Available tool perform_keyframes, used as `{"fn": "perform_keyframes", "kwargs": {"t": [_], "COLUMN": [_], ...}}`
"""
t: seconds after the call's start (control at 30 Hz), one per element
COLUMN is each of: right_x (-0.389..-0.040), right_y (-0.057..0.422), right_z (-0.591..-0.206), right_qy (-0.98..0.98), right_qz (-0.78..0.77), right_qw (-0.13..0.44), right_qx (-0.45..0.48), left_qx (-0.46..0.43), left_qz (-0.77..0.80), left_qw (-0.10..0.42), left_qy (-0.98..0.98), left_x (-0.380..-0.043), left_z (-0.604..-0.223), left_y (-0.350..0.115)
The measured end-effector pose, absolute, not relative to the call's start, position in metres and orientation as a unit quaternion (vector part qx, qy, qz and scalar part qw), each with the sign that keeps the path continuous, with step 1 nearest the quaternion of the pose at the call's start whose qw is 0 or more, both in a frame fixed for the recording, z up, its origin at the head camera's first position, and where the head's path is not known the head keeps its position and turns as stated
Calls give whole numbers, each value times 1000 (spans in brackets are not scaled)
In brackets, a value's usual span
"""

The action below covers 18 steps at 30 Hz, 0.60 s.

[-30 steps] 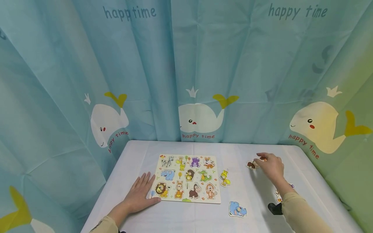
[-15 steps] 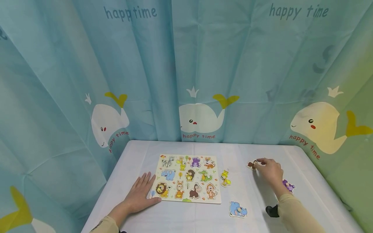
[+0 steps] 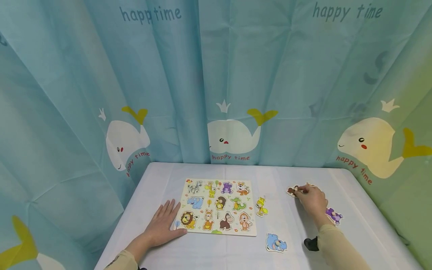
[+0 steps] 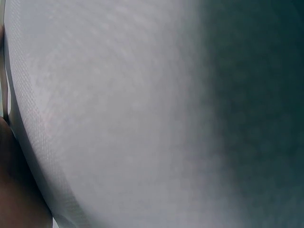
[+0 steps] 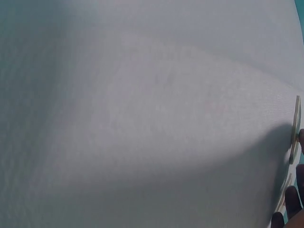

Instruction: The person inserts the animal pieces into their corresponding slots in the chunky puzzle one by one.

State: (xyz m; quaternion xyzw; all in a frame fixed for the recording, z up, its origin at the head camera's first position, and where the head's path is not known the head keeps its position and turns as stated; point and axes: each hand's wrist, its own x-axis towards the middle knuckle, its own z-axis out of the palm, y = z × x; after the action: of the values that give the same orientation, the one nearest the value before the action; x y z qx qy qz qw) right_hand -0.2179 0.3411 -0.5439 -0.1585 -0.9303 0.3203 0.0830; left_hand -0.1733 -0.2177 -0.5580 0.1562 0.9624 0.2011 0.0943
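Note:
My left hand point(image 3: 162, 228) lies flat with spread fingers on the white table, touching the left edge of an animal puzzle board point(image 3: 233, 233). At the right, the thumb and fingers of my right hand point(image 3: 314, 202) pinch a dark brown animal puzzle piece point(image 3: 291, 190). The right wrist view shows that puzzle piece point(image 5: 295, 130) edge-on at the fingers. Another piece point(image 3: 309, 184) peeks out behind this hand, mostly hidden. Between board and hand lies a yellow giraffe piece point(image 3: 261, 207). Nearer the front is a blue elephant piece point(image 3: 276, 243), and right of my wrist a purple hippo piece point(image 3: 334, 216).
White cloth covers the table point(image 3: 216, 255). Light blue curtains point(image 3: 179, 75) printed with whales hang close behind and beside it. A small black object point(image 3: 311, 244) shows at the right sleeve. The left wrist view holds mostly blurred white cloth point(image 4: 104, 114).
My right hand has come down and slightly left onto the brown piece, pinching it. Its arm has shifted left, uncovering the purple hippo piece. The left hand has stayed still.

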Motion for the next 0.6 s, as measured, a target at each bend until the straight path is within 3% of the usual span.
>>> {"fn": "perform_keyframes", "kwargs": {"t": [0.6], "right_x": [-224], "right_y": [344], "right_z": [-549], "right_qy": [-925], "right_qz": [327], "right_qw": [79], "right_qx": [-178], "left_qx": [165], "left_qz": [194], "left_qw": [82], "left_qy": [964], "left_x": [-174], "left_z": [-560], "left_y": [-218]}}
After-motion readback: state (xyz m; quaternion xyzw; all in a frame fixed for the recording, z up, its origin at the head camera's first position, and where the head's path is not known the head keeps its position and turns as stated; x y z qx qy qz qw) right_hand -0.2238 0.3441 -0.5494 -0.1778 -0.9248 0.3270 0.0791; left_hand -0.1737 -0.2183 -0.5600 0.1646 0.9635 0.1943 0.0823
